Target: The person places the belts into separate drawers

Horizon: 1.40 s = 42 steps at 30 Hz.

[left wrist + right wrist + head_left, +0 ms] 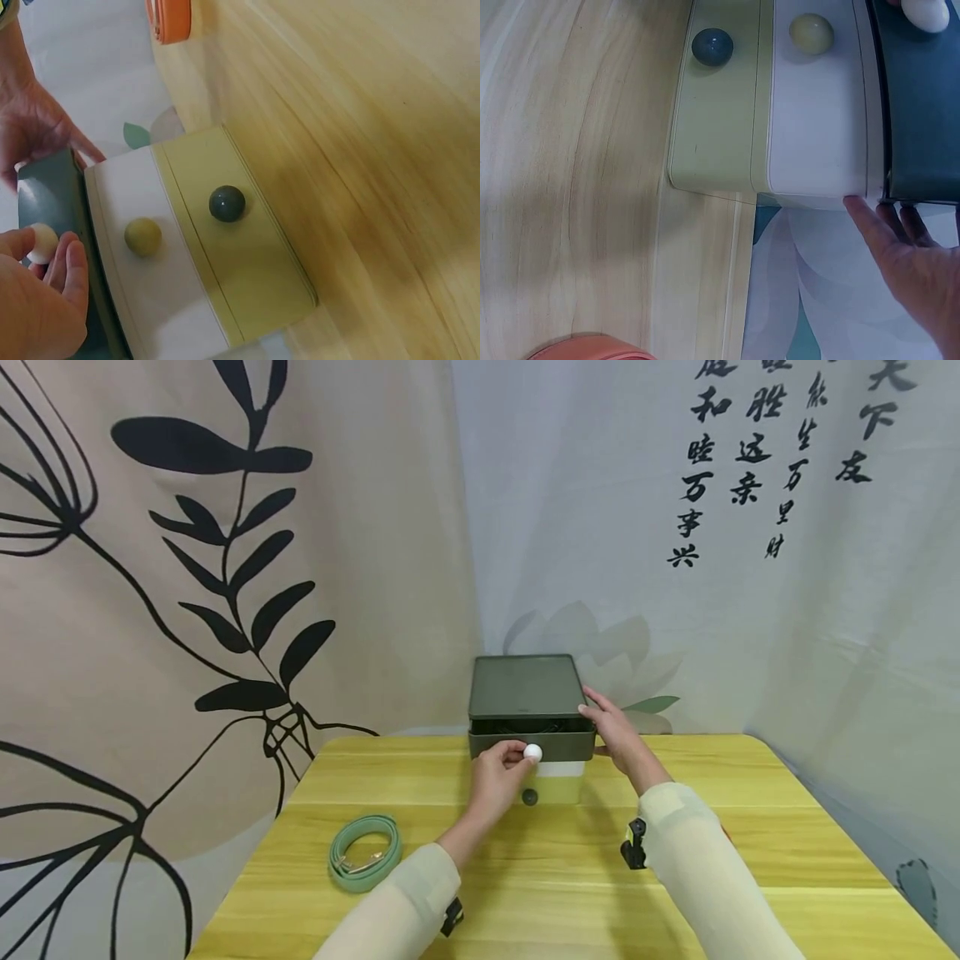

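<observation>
A small chest of drawers (525, 689) stands at the back of the table, with a dark green top drawer (926, 112), a white middle drawer (165, 292) and a yellow-green bottom drawer (247, 277). The top drawer is pulled partway out; something dark inside cannot be made out. Its round white knob (532, 752) is pinched between the thumb and fingers of my left hand (491, 783). My right hand (621, 739) rests against the chest's right side, fingers extended. The middle drawer bears a yellowish knob (811, 34), the bottom one a dark knob (227, 204).
A coiled green belt (365, 853) with a gold-coloured buckle lies on the wooden table (555, 893), left of my left forearm. An orange coiled strap (592, 349) is on the right, mostly behind my sleeve in the head view. Printed cloth (397, 568) hangs behind the table.
</observation>
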Available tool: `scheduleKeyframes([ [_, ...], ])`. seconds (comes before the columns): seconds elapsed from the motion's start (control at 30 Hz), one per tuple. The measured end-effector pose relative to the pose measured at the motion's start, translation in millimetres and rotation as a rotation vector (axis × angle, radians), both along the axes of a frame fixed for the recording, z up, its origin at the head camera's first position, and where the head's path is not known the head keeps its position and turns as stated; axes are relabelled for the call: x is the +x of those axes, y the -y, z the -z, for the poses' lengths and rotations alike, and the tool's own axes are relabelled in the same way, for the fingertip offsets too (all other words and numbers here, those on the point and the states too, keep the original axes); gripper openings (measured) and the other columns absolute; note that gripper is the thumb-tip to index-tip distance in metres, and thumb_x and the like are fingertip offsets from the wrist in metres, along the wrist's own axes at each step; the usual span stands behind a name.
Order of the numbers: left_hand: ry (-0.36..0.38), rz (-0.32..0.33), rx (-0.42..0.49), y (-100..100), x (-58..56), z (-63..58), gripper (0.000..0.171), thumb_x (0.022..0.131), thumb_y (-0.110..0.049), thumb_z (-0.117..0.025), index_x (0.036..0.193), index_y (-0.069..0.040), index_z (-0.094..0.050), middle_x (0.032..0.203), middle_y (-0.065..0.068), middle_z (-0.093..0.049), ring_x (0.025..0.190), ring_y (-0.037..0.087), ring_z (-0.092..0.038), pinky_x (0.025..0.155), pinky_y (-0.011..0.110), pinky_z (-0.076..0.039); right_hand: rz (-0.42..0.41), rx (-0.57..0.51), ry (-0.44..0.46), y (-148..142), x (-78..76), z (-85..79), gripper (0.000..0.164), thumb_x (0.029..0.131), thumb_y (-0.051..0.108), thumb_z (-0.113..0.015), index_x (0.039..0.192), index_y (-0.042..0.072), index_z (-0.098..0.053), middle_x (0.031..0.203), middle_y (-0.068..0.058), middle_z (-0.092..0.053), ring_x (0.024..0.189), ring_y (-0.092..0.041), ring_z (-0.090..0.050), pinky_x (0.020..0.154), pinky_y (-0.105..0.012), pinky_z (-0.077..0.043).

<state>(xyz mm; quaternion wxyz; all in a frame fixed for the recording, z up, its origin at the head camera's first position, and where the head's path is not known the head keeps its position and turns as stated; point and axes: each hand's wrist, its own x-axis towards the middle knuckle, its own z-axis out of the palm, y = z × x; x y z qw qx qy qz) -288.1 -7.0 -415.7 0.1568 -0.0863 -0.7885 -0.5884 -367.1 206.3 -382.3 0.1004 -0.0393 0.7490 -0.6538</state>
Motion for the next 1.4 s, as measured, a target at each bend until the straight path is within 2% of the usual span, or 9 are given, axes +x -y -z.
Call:
scheduleKeyframes([
  [0.4, 0.025, -0.017, 0.023, -4.4, -7.8, 1.8, 0.018, 0.088, -0.009, -0.076, 0.103, 0.001, -0.071, 0.091, 0.009, -0.072, 0.084, 0.019, -0.071, 0.073, 0.028, -0.057, 0.009, -0.03, 0.01, -2.2, 0.5, 2.1, 0.059, 0.107, 0.031, -0.041, 0.16, 0.029, -0.016, 0.166, -0.009, 0.004, 0.148, -0.043, -0.008, 0.107, -0.065, -0.031],
  [0.57, 0.011, -0.023, 0.021, -3.5, -10.6, -0.2, 0.019, 0.089, -0.01, -0.075, 0.104, 0.001, -0.07, 0.092, 0.009, -0.071, 0.085, 0.019, -0.071, 0.074, 0.029, -0.057, 0.012, -0.052, 0.004, -0.3, 0.0, 0.9, 0.059, 0.107, 0.029, -0.042, 0.16, 0.029, -0.016, 0.165, -0.011, 0.004, 0.147, -0.044, -0.009, 0.106, -0.066, -0.032],
  [0.8, 0.036, 0.001, 0.052, -1.3, -14.1, -0.1, 0.018, 0.09, -0.007, -0.074, 0.104, 0.002, -0.069, 0.092, 0.011, -0.071, 0.083, 0.019, -0.07, 0.069, 0.026, -0.056, -0.003, -0.061, 0.01, 0.5, 0.5, 0.2, 0.059, 0.107, 0.029, -0.041, 0.16, 0.029, -0.014, 0.165, -0.013, 0.003, 0.147, -0.043, -0.012, 0.107, -0.066, -0.03],
  [1.1, 0.028, -0.009, 0.056, 0.7, -22.0, 1.8, 0.019, 0.089, -0.009, -0.075, 0.105, 0.001, -0.07, 0.092, 0.009, -0.071, 0.084, 0.018, -0.069, 0.068, 0.026, -0.056, -0.006, -0.058, 0.004, 0.8, 1.9, -0.4, 0.06, 0.108, 0.029, -0.041, 0.161, 0.029, -0.014, 0.165, -0.015, 0.001, 0.145, -0.045, -0.016, 0.107, -0.065, -0.032],
  [1.4, 0.029, -0.039, 0.04, -1.3, -27.8, 3.6, 0.018, 0.089, -0.009, -0.075, 0.104, 0.001, -0.071, 0.092, 0.01, -0.072, 0.085, 0.018, -0.068, 0.073, 0.028, -0.056, -0.007, -0.073, 0.009, 1.0, 2.1, 0.8, 0.06, 0.107, 0.029, -0.042, 0.161, 0.029, -0.014, 0.163, -0.019, -0.01, 0.143, -0.042, -0.025, 0.107, -0.064, -0.032],
])
